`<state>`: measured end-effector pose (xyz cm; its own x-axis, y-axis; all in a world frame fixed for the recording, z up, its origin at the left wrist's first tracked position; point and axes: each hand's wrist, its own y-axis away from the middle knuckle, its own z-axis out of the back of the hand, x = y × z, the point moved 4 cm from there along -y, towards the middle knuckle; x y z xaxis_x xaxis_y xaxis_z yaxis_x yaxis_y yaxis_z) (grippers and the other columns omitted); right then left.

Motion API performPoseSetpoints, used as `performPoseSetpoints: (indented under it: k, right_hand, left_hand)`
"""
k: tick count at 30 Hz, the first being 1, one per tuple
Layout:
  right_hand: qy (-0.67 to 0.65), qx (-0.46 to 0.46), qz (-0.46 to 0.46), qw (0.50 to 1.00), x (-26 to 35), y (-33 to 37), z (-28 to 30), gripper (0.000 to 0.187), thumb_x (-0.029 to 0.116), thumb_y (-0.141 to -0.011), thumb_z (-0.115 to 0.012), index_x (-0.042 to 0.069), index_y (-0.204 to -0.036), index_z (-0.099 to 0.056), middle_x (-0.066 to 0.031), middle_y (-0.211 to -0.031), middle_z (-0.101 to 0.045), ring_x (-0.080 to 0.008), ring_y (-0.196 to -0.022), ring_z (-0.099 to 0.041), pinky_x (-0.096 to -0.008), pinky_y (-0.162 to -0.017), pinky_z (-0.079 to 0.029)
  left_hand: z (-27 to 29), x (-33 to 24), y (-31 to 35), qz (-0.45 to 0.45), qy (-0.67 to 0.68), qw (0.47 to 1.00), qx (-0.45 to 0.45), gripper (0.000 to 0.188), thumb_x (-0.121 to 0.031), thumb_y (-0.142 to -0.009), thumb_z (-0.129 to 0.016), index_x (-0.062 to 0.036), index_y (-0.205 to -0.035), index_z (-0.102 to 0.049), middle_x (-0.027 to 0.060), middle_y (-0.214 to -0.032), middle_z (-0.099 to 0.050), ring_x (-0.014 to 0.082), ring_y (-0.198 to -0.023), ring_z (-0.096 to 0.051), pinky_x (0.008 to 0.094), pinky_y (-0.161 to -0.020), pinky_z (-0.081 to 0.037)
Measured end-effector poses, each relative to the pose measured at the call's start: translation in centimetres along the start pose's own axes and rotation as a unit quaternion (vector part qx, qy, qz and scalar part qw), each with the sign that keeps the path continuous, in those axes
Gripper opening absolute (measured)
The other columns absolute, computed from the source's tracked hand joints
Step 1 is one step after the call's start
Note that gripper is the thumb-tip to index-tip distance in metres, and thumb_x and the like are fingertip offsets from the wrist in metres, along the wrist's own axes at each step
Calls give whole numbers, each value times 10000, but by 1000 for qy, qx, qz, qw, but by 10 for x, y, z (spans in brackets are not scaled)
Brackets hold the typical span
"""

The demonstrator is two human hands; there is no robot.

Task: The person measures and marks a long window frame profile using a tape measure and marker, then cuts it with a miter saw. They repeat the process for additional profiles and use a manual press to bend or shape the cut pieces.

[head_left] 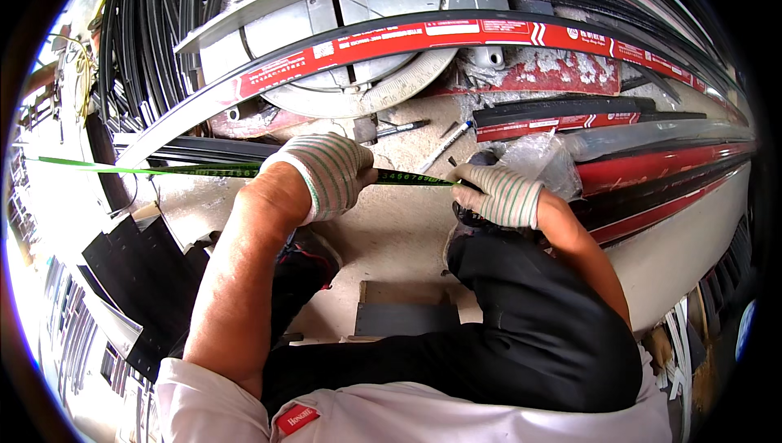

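A black tape measure blade with green figures [407, 177] is stretched between my hands and runs on to the far left, where it looks bright green. My left hand [324, 173], in a striped knit glove, is closed round the blade. At the blade's right end, my right hand [501, 192], gloved the same way, pinches it between thumb and fingers. Beyond both hands a long strip with red printed film [383, 42] lies across a miter saw's round metal base [358, 101]. Part of the blade is hidden under my left hand.
Two markers, a black one [401, 128] and a white one [448, 146], lie on the floor ahead of my hands. Red-filmed profiles [652, 170] and crumpled clear plastic [538, 158] are at the right. Black strips [155, 28] fill the far left; dark panels [134, 280] stand nearer.
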<state>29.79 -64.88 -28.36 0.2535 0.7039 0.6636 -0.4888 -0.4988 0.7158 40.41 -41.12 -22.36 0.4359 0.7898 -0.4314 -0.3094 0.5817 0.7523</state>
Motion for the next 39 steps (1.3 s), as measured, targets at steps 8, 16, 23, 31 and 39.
performPoseSetpoints:
  k: [8,16,23,31,39]
  right_hand:
    - [64,-44,-55,995,17,1,6,737,561,-855,-729,11,-1310,-549,-254,-1045,-717,-433,-1039,-700,-485,-929,-539]
    - [135,-94,-20,986,19,7,15,573,444,-838,-724,8,-1192,-611,-224,-1086,-703,-408,-1033,-690,-492,-915,-543]
    - [199,-245,-39,948,18,7,19,441,359,-850,-702,53,-1149,-597,-189,-1086,-659,-378,-1041,-649,-496,-921,-542]
    - [203,-304,19,930,21,3,19,415,263,-823,-694,54,-1157,-563,-191,-1023,-640,-390,-970,-637,-518,-876,-536]
    - [191,-254,14,948,25,-6,17,411,276,-837,-681,40,-1161,-589,-203,-1081,-663,-393,-1019,-656,-514,-894,-545]
  left_hand:
    - [4,11,4,26,16,999,-24,296,-324,-1011,-630,-54,-978,-745,165,-822,-719,370,-760,-679,428,-728,-536]
    - [5,14,3,17,33,998,-45,270,-305,-1014,-633,-65,-944,-734,154,-783,-703,347,-726,-663,422,-716,-533]
    - [12,12,3,19,77,991,-103,252,-272,-1018,-632,-58,-918,-719,151,-739,-671,335,-692,-636,424,-707,-525]
    - [12,13,4,43,52,991,-114,231,-260,-1013,-638,-68,-930,-736,164,-744,-674,369,-697,-646,435,-701,-527]
    - [-15,-5,-12,5,-14,995,-99,250,-294,-1036,-582,-67,-1012,-683,178,-786,-697,421,-788,-687,503,-703,-528]
